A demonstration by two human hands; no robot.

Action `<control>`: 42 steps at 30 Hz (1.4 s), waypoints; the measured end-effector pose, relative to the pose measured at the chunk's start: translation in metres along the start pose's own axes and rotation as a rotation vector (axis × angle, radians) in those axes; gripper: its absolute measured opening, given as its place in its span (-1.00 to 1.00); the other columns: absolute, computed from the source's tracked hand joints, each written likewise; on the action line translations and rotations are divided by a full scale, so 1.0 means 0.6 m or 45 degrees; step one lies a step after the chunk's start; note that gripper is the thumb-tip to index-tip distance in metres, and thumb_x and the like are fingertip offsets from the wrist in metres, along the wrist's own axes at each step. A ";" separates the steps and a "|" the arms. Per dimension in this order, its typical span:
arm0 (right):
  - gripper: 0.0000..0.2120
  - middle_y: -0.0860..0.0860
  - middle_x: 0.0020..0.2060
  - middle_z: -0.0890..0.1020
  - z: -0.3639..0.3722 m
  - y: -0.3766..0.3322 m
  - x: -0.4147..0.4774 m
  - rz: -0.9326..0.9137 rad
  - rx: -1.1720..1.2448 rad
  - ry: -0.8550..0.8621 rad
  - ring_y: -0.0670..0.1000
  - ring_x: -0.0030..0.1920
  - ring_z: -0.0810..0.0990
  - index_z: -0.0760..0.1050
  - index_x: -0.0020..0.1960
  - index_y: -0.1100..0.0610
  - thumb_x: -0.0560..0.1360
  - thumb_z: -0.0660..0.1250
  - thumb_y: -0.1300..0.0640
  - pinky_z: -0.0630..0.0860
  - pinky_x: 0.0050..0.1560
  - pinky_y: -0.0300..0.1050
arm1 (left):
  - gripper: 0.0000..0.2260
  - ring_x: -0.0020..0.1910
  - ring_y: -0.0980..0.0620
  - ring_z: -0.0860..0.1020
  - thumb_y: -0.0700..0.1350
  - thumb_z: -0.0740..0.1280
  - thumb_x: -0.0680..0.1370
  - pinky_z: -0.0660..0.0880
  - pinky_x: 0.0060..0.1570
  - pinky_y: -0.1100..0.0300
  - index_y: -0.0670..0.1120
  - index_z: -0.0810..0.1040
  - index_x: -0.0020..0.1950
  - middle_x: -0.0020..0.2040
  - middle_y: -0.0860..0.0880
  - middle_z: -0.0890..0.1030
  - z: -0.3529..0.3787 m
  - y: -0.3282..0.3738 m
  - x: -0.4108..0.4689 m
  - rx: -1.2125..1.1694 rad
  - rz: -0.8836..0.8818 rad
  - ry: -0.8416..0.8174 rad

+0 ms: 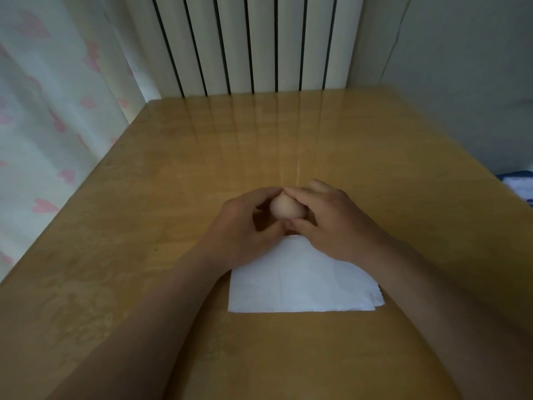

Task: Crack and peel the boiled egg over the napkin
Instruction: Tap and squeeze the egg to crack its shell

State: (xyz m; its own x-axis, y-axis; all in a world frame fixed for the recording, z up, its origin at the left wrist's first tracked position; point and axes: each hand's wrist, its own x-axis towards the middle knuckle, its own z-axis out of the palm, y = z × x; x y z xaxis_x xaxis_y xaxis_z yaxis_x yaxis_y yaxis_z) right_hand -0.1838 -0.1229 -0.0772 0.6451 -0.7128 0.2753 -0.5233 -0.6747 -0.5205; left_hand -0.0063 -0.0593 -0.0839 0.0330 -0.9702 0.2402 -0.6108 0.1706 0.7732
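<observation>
A pale brown boiled egg [286, 208] is held between both hands above the far edge of a white napkin [300, 287] that lies flat on the wooden table [173, 197]. My left hand [245, 226] curls round the egg from the left, forefinger on top and thumb below. From the right, my right hand [331, 223] grips it with fingertips and thumb. The shell looks whole; the egg's underside is hidden by my fingers.
A white radiator [245, 44] stands behind the table's far edge. A curtain with pink hearts [52, 111] hangs at the left. A blue and white object [519, 183] sits at the table's right edge.
</observation>
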 end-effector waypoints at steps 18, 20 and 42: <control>-0.65 0.05 0.11 0.70 -0.021 0.005 -0.007 0.270 0.998 0.067 -0.01 0.07 0.72 0.62 0.21 0.08 0.46 0.48 0.30 0.64 0.13 -0.02 | -0.71 0.01 0.06 0.72 -0.19 0.50 0.48 0.64 0.02 0.16 0.01 0.65 0.18 0.09 0.04 0.73 -0.012 0.018 0.001 -0.514 -0.123 0.038; -0.63 0.02 0.12 0.70 -0.022 0.003 -0.008 0.283 0.985 0.069 -0.04 0.06 0.72 0.61 0.22 0.07 0.45 0.49 0.29 0.63 0.14 -0.06 | -0.71 0.00 0.03 0.73 -0.22 0.51 0.46 0.65 0.02 0.12 -0.02 0.67 0.16 0.07 0.01 0.74 -0.012 0.018 0.001 -0.555 -0.142 0.053; -0.71 0.00 0.02 0.73 -0.027 -0.014 -0.008 0.298 0.982 0.121 -0.06 0.03 0.72 0.65 0.13 0.10 0.45 0.47 0.33 0.64 0.05 -0.15 | -0.65 0.01 -0.05 0.73 -0.34 0.51 0.43 0.65 0.05 0.02 -0.12 0.67 0.18 0.05 -0.06 0.75 -0.013 0.016 0.000 -0.672 -0.194 0.039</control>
State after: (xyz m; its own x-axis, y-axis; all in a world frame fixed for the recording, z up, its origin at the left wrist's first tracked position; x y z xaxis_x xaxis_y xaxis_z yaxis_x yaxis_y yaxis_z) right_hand -0.1916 -0.1170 -0.0610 0.4986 -0.8555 0.1395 -0.0857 -0.2088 -0.9742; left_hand -0.0060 -0.0563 -0.0720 0.1177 -0.9865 0.1136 -0.1181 0.0997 0.9880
